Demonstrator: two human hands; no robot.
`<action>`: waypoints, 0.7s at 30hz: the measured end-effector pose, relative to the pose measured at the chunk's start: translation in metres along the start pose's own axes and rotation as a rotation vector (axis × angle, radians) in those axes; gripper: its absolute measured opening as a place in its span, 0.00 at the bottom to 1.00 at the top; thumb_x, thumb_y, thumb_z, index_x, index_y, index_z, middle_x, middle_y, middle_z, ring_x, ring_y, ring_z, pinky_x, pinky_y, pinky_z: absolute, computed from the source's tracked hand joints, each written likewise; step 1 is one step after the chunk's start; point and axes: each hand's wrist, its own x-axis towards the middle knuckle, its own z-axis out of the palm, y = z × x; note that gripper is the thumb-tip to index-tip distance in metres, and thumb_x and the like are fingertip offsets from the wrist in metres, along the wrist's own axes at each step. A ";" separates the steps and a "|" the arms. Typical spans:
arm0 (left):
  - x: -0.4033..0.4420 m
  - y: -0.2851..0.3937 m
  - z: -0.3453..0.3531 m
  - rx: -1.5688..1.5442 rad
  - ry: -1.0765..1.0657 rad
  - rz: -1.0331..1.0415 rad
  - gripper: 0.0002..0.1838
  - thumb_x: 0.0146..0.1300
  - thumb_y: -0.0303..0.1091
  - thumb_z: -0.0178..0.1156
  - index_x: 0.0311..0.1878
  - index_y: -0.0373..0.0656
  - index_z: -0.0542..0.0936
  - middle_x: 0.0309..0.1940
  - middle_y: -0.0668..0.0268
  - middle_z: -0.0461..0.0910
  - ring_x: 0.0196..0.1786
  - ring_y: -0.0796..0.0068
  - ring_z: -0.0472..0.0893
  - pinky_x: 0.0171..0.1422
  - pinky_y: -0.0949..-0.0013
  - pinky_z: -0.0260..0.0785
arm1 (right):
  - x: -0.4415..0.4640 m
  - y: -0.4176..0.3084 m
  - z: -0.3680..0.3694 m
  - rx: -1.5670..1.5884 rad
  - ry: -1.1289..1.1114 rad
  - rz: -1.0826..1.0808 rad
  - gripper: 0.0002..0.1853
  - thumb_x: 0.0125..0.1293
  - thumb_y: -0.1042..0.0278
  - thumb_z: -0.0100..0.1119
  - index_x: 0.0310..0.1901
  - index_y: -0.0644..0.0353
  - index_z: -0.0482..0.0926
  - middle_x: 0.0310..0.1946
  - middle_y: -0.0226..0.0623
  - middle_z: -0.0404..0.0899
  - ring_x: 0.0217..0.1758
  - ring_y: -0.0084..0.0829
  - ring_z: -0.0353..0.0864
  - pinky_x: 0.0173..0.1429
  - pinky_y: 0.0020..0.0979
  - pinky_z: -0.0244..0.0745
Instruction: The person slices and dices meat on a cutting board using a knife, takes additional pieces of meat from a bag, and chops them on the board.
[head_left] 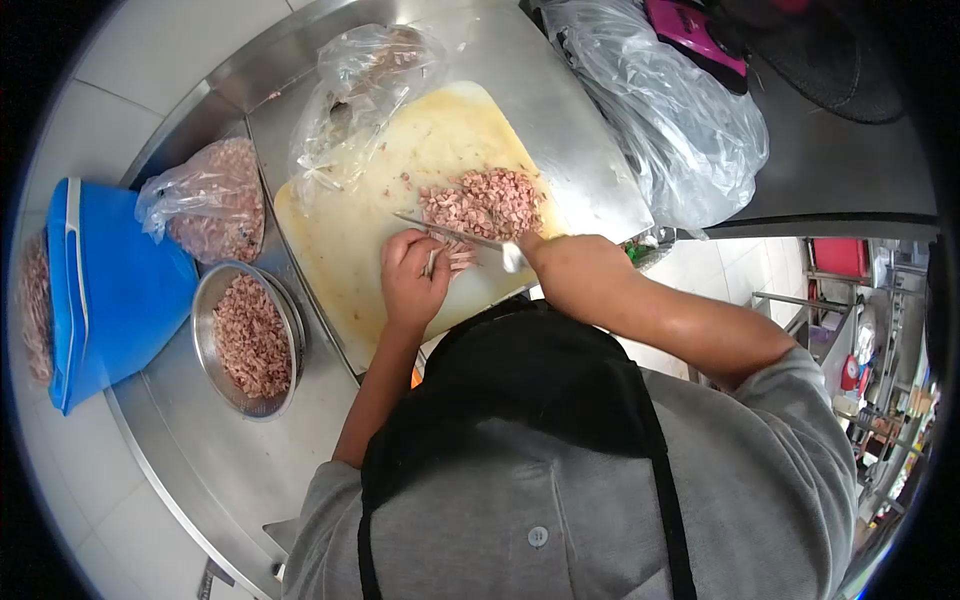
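Observation:
My right hand [560, 262] is closed round the white handle of a knife [462, 234], whose blade points left across the cutting board [345, 290]. Under and beside the blade lie pinkish meat strips [462, 256]. The fingers of my left hand [413, 272] are curled and pressed on these strips, close to the blade. Just beyond the knife sits a pile of diced meat [487, 203]. A crumpled clear plastic bag [345, 120] with some meat in it rests on the board's far left corner.
Left of the board stand a metal colander [204, 345] of diced meat, a plastic bag of diced meat [215, 205] and a blue container [125, 290]. Clear plastic bags [670, 120] and a pink object [700, 40] lie at the right. Shelves [850, 330] stand further right.

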 end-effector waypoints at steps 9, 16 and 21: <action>-0.007 -0.005 -0.002 -0.026 -0.097 -0.063 0.06 0.56 0.27 0.68 0.37 0.40 0.85 0.44 0.57 0.80 0.49 0.55 0.79 0.55 0.57 0.73 | 0.034 0.009 0.019 -0.032 0.091 -0.103 0.17 0.65 0.74 0.51 0.56 0.66 0.74 0.36 0.54 0.86 0.40 0.53 0.88 0.44 0.50 0.81; -0.013 -0.014 0.006 -0.045 -0.074 -0.080 0.08 0.54 0.26 0.68 0.39 0.39 0.84 0.42 0.58 0.79 0.47 0.54 0.79 0.53 0.56 0.72 | 0.046 0.001 0.051 0.045 0.021 -0.037 0.16 0.66 0.72 0.53 0.55 0.64 0.75 0.40 0.55 0.86 0.45 0.52 0.87 0.48 0.48 0.81; -0.006 -0.003 -0.001 -0.066 -0.079 -0.062 0.10 0.53 0.27 0.69 0.39 0.41 0.85 0.45 0.59 0.79 0.49 0.54 0.79 0.55 0.54 0.71 | 0.066 0.019 0.036 0.057 -0.011 -0.049 0.16 0.71 0.65 0.56 0.56 0.63 0.75 0.43 0.53 0.86 0.49 0.52 0.86 0.52 0.51 0.79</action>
